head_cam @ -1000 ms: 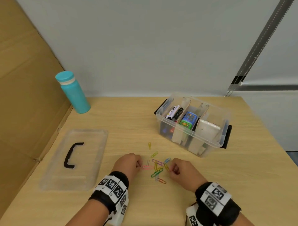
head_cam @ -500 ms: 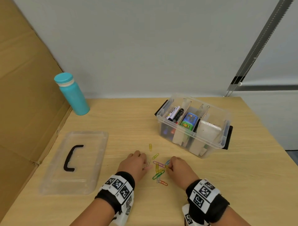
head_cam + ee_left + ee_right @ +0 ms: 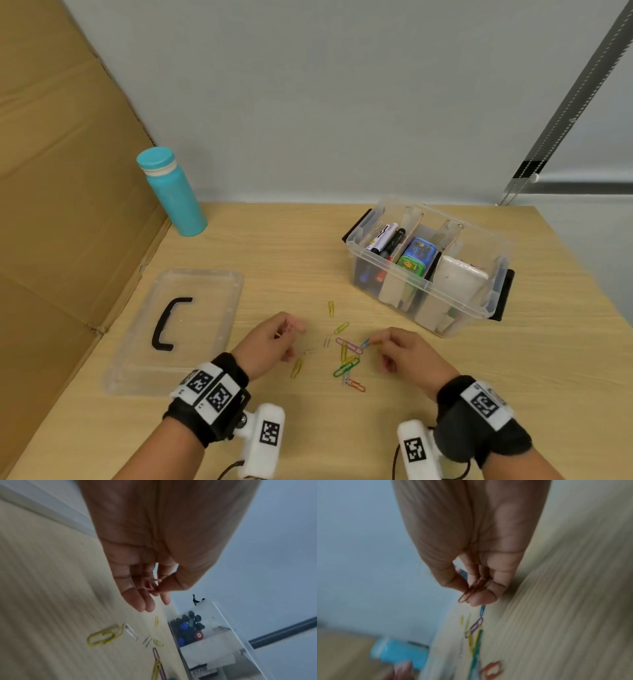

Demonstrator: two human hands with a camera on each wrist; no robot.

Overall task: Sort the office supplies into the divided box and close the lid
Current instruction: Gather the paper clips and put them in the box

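Note:
Several coloured paper clips (image 3: pixel 346 356) lie loose on the wooden table between my hands. My left hand (image 3: pixel 291 329) is raised a little and pinches a pink paper clip (image 3: pixel 148 586) between thumb and fingers. My right hand (image 3: pixel 375 341) pinches a reddish paper clip (image 3: pixel 471 592), its fingertips just over a blue clip (image 3: pixel 365 343). The clear divided box (image 3: pixel 459 308) stands open at the back right. It holds markers (image 3: pixel 383 236), a blue and green item (image 3: pixel 416 257) and a white item (image 3: pixel 460 277) in separate compartments. Its clear lid (image 3: pixel 212 308) with a black handle lies flat at the left.
A teal bottle (image 3: pixel 171 192) stands at the back left by a cardboard panel (image 3: pixel 51 205) that runs along the table's left side. A grey wall closes the back. The table's right edge is just beyond the box.
My left hand has drawn back to the left and lifted with the pink clip. A yellow clip now shows beside it. My right hand has shifted slightly right over the blue clip.

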